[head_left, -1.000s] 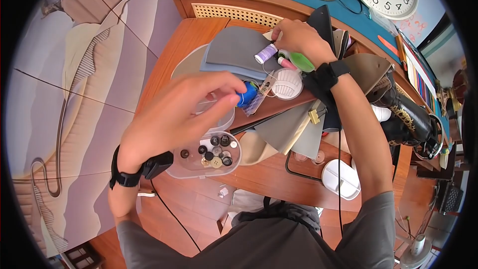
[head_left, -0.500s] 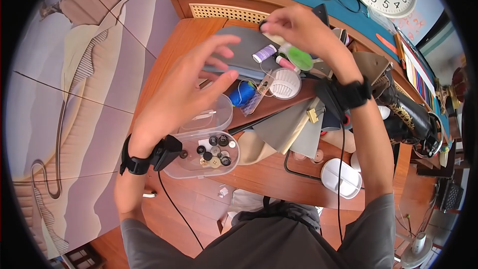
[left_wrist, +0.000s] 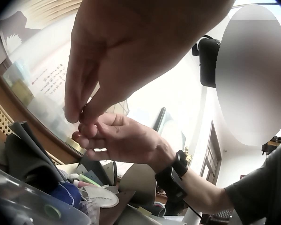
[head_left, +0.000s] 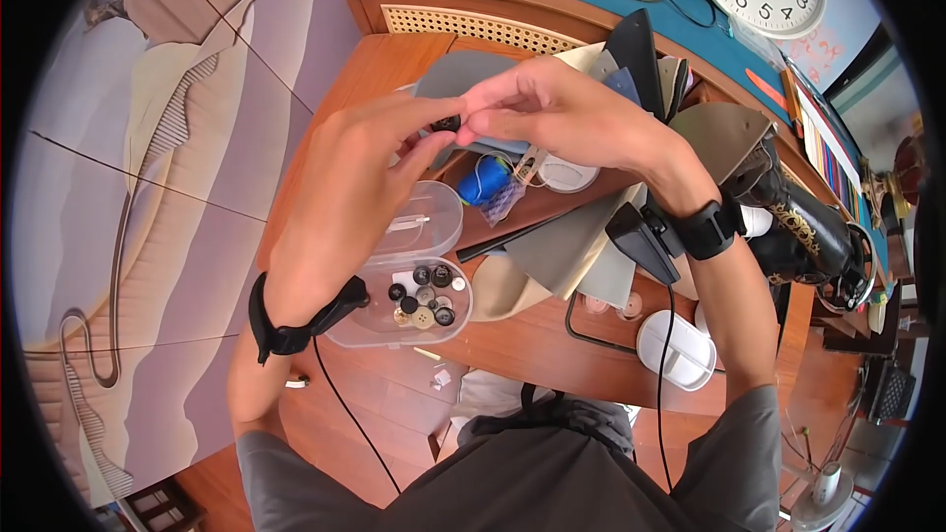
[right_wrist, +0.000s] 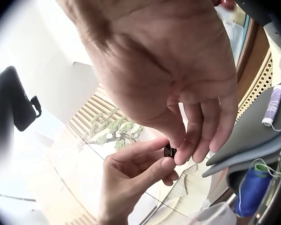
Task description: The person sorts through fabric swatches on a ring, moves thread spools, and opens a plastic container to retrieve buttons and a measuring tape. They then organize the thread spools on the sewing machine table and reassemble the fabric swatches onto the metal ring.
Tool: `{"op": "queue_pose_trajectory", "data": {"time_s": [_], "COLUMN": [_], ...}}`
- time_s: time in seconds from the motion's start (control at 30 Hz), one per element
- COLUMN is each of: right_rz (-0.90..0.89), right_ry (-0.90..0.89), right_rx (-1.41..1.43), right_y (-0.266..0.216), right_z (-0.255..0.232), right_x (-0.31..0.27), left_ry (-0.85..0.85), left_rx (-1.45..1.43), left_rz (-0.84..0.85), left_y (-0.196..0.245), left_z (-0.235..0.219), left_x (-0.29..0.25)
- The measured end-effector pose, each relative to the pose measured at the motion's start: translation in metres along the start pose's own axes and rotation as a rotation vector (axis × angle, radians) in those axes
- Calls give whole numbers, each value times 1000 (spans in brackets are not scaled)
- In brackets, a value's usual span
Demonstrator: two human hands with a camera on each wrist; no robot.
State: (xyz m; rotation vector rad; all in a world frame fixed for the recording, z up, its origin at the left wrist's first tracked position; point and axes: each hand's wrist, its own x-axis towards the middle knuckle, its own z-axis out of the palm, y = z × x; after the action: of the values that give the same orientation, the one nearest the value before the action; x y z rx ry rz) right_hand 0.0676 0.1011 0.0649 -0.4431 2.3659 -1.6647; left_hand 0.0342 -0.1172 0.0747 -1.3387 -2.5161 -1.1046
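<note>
Button (head_left: 446, 124): small, dark, round; pinched between fingertips of both hands, held in the air above the bench (head_left: 512, 340), over the grey fabric pieces (head_left: 463, 74).
Left hand (head_left: 345, 197): grip pressed together on the button, thumb and forefinger meeting at its edge; other fingers loosely curled.
Right hand (head_left: 557, 118): grip also pinching the same button from the opposite side, seen clearly in the right wrist view (right_wrist: 169, 151).
Handling, as a judgement: very light, stiff, smooth and likely slippery; easy to drop or flick away; not fragile.
Hold, as a judgement: best taken by the rim with two fingertips, flat faces left free.
Nearby: clear box of assorted buttons (head_left: 419, 303) below the left wrist; blue thread spool (head_left: 485, 180) just beyond it.
</note>
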Motion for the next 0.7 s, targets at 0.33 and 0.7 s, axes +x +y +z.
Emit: {"op": "queue_pose_trajectory", "data": {"time_s": [0.33,0.7], "right_rz": [54,230], "right_ry": [366,317], "right_rx": [-891,-677], "right_y": [49,44], "right_z": [-22,-40], "right_x": [7,14], "left_ry": [27,-360], "left_rx": [-119,-204], "left_rz": [-15,-134], "left_y": [-10,12], "left_z": [-5,-56], "left_x": [7,-79]}}
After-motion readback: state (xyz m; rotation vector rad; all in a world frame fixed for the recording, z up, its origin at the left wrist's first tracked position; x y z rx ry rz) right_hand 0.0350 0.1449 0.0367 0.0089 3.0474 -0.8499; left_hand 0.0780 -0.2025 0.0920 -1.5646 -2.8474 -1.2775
